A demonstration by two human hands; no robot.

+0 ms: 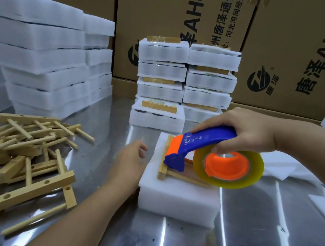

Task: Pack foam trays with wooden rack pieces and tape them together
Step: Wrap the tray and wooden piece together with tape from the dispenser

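Singles up front, stacks behind.
One left hand [131, 158], one right hand [246, 131], one dispenser [200, 145] with one tape roll [255, 170], one tray [176, 205] bearing one rack piece [163, 165]; two packed stacks [162, 70] [211, 80], about four packs each; at least three boxes [174, 8]; several foam stacks [32, 40], number unclear; the wood pile [15, 153] too tangled to count.

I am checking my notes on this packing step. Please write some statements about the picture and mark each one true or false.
1. The right hand grips the dispenser. True.
2. The left hand holds a wooden stick. False: it holds nothing and is beside the tray.
3. A rack piece lies on the tray. True.
4. The pile of loose wood lies to the right of the tray. False: it lies to the left.
5. Cardboard boxes stand at the back. True.
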